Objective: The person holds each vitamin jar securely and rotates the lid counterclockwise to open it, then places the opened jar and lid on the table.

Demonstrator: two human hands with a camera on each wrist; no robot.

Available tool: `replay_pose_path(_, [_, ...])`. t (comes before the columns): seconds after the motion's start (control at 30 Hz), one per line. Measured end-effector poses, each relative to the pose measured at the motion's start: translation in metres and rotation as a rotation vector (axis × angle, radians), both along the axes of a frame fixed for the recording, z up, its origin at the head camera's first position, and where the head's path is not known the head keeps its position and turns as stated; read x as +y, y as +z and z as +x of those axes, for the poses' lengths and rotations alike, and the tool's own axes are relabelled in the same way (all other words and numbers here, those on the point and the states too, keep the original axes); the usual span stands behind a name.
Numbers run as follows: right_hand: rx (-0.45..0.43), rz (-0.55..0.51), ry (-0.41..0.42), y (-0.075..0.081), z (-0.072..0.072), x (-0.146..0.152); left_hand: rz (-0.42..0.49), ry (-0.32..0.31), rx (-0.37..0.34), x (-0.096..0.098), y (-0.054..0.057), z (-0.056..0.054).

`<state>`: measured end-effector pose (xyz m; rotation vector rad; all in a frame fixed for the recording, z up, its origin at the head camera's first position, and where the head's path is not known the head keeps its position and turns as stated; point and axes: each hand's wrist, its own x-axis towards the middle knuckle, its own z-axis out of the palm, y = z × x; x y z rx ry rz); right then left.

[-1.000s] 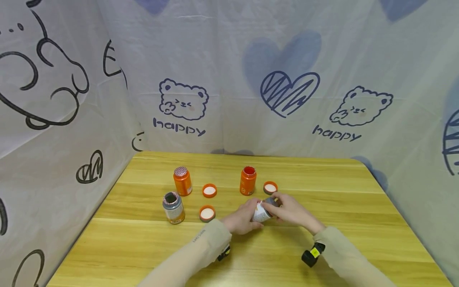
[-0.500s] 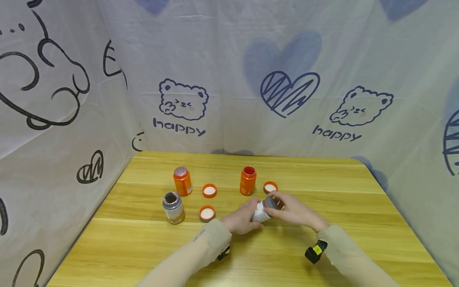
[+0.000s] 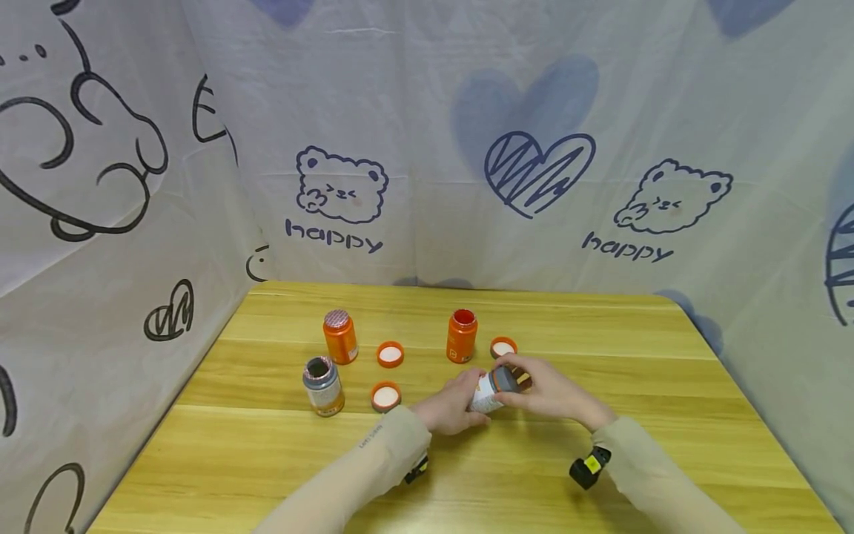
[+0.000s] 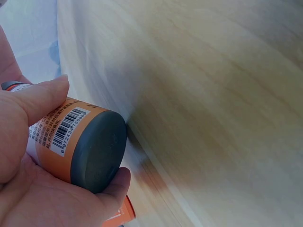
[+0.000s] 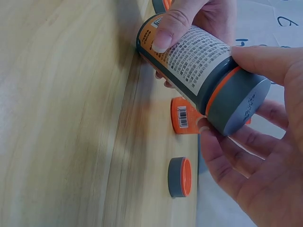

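A grey-and-orange pill bottle (image 3: 484, 396) with a white printed label is held tilted just over the table. My left hand (image 3: 448, 406) grips its body, thumb on the label and fingers around the other side, as the left wrist view shows with the grey base (image 4: 100, 151). On the bottle's mouth sits a grey cap (image 5: 239, 101) with an orange ring. My right hand (image 3: 554, 391) holds this cap between thumb and fingertips, the palm clear of its top. Whether the cap is tight or loose cannot be seen.
An open orange bottle (image 3: 461, 337) stands behind the hands, with a loose cap (image 3: 503, 348) to its right. At left are a sealed-looking orange bottle (image 3: 341, 338), an open grey bottle (image 3: 323, 389) and two upturned caps, one orange (image 3: 390, 354), one grey-rimmed (image 3: 385, 398). Cloth hangs behind the wooden table (image 3: 634, 356).
My right hand has shifted slightly and its fingers have turned around the cap, showing more of it. My left hand and the bottle body have stayed in place.
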<state>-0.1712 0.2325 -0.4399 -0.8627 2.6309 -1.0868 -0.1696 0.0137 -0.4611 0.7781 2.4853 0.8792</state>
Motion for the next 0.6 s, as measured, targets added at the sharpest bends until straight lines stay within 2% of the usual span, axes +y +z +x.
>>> replay_pose_path(0.4, [0.085, -0.012, -0.002, 0.0002, 0.0027, -0.0042, -0.008, -0.009, -0.008, -0.0009, 0.0012, 0.0003])
replay_pose_path(0.6, [0.123, -0.035, -0.031, -0.0025, 0.0028, -0.0067, -0.005, -0.011, -0.003, -0.0014, 0.0021, 0.0002])
